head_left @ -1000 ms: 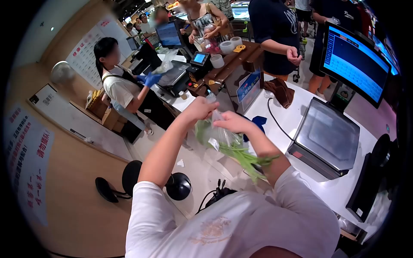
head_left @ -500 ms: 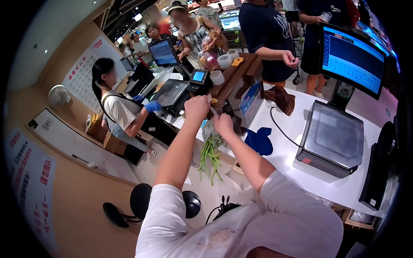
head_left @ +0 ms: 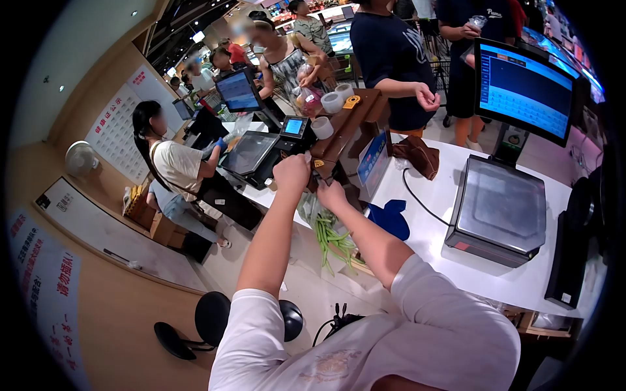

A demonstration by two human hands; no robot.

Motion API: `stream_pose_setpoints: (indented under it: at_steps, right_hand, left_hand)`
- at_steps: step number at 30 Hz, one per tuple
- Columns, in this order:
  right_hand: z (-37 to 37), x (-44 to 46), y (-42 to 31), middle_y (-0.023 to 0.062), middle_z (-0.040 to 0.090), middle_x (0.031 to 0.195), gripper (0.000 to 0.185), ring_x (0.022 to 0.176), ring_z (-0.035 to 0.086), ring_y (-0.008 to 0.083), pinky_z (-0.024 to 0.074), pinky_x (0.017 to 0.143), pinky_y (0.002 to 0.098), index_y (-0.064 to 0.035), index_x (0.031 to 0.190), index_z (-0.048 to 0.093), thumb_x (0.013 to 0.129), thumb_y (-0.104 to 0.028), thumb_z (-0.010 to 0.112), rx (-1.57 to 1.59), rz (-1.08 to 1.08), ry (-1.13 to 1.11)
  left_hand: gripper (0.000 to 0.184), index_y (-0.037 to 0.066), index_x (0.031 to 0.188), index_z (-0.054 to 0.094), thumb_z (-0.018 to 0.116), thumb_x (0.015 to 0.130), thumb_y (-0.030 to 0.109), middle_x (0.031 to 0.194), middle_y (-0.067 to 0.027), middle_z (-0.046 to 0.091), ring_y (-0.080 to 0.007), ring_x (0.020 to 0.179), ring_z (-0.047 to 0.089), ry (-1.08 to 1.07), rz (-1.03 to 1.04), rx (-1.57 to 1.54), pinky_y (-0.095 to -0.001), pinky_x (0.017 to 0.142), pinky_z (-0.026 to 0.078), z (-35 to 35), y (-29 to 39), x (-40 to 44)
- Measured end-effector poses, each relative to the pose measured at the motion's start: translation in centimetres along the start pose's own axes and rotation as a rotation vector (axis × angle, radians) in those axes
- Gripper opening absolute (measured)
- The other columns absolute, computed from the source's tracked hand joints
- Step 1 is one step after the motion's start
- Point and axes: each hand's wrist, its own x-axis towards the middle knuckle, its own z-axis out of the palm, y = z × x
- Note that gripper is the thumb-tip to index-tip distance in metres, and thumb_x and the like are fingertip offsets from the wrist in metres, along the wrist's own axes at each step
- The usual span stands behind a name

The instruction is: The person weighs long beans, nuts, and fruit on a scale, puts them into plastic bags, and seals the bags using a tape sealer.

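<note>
Head cam: skinny green beans (head_left: 334, 242) are slung in a clear bag (head_left: 310, 210), top pinched by left hand (head_left: 291, 173) and right hand (head_left: 332, 196), mostly hidden; blue thing (head_left: 390, 220), scale (head_left: 499, 203) are parked rightward.

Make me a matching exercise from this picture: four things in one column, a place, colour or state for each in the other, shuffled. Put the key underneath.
Things:
1. bag of green beans
2. nearer scale
3. nearer screen
4. white rolls

Places, colours, states:
a. lit blue
b. standing on the brown ledge
c. hanging below the right hand
d. silver on top

Right pairs: 1-c, 2-d, 3-a, 4-b
</note>
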Motion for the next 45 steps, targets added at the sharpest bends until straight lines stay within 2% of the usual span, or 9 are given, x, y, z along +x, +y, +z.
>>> stream_pose_setpoints:
  at_steps: [8,13,18,22,25,27,32,42,45]
  right_hand:
    - [0.2,0.0,0.9,0.0308,0.061,0.084,0.031,0.085,0.059,0.0469,0.0473,0.075,0.0513,0.0046,0.093,0.063,0.084,-0.024,0.057,-0.116,-0.125,-0.045]
    - [-4.7,-4.2,-1.3,0.0188,0.063,0.087,0.024,0.091,0.058,0.0393,0.0464,0.079,0.0475,-0.0028,0.087,0.067,0.084,-0.025,0.059,-0.124,-0.319,-0.057]
    - [-11.2,-7.8,-0.7,0.0142,0.062,0.087,0.018,0.093,0.056,0.0356,0.0451,0.081,0.0442,-0.0042,0.084,0.067,0.084,-0.021,0.061,-0.009,-0.358,-0.040]
    - [-18.6,-7.6,-0.1,0.0150,0.062,0.089,0.021,0.091,0.058,0.0364,0.0467,0.079,0.0393,-0.0024,0.093,0.068,0.086,-0.022,0.062,0.033,-0.289,-0.050]
    - [-25.1,-8.6,-1.2,0.0207,0.055,0.127,0.061,0.111,0.057,0.0299,0.0441,0.094,0.0334,0.0018,0.133,0.047,0.085,-0.030,0.067,0.003,-0.166,-0.006]
    - [-30.1,-9.0,1.0,0.0223,0.048,0.136,0.077,0.117,0.054,0.0289,0.0421,0.098,0.0345,0.0048,0.142,0.032,0.085,-0.032,0.069,-0.010,-0.261,0.130]
    - [-44.0,-15.1,6.9,0.0116,0.062,0.115,0.040,0.105,0.059,0.0189,0.0455,0.091,0.0297,0.0002,0.121,0.059,0.090,-0.024,0.064,0.014,-0.061,0.498]
    - [-50.7,-32.1,14.3,0.0052,0.066,0.088,0.026,0.083,0.057,0.0117,0.0451,0.076,0.0249,0.0033,0.101,0.066,0.092,-0.020,0.060,-0.040,0.243,0.889]
    - [-50.5,-33.8,15.7,0.0061,0.066,0.089,0.024,0.084,0.059,0.0134,0.0462,0.077,0.0260,0.0031,0.101,0.066,0.092,-0.019,0.059,-0.012,0.276,0.929]
  left_hand:
    - [0.042,0.009,0.069,0.065,0.048,0.094,0.039,0.066,-0.0104,0.063,-0.0321,0.064,0.064,0.018,0.067,-0.075,-0.0440,0.056,0.048,-0.8,-0.1,-0.4]
    - [0.040,0.009,0.068,0.066,0.051,0.092,0.038,0.067,-0.0103,0.064,-0.0311,0.064,0.064,0.040,0.270,-0.174,-0.0426,0.056,0.049,-3.7,0.7,-2.0]
    - [0.035,0.011,0.074,0.070,0.057,0.088,0.040,0.068,-0.0153,0.065,-0.0360,0.070,0.065,-0.230,0.239,-0.328,-0.0460,0.062,0.050,-8.3,5.8,-2.8]
    - [0.047,0.005,0.069,0.068,0.055,0.089,0.046,0.068,-0.0216,0.062,-0.0407,0.069,0.062,-0.255,0.173,-0.558,-0.0481,0.063,0.048,-7.8,11.6,-0.8]
    - [0.048,0.006,0.070,0.069,0.054,0.089,0.047,0.069,-0.0205,0.063,-0.0398,0.072,0.063,-0.259,0.143,-0.601,-0.0483,0.065,0.048,-7.7,15.8,1.7]
    - [0.047,0.007,0.074,0.070,0.053,0.090,0.047,0.074,-0.0183,0.066,-0.0376,0.078,0.065,-0.248,0.138,-0.590,-0.0469,0.071,0.050,-7.9,18.4,3.1]
    - [0.043,0.009,0.083,0.073,0.054,0.089,0.047,0.082,-0.0176,0.068,-0.0366,0.081,0.066,-0.229,0.137,-0.677,-0.0456,0.072,0.052,-6.0,23.1,8.1]
    - [0.043,0.005,0.095,0.072,0.053,0.090,0.043,0.101,-0.0197,0.068,-0.0353,0.096,0.065,-0.119,0.068,-0.925,-0.0471,0.081,0.050,-1.1,31.4,17.5]
    - [0.046,0.004,0.099,0.070,0.054,0.089,0.045,0.106,-0.0193,0.067,-0.0356,0.101,0.064,-0.312,-0.123,-0.851,-0.0471,0.084,0.050,0.3,31.3,20.1]
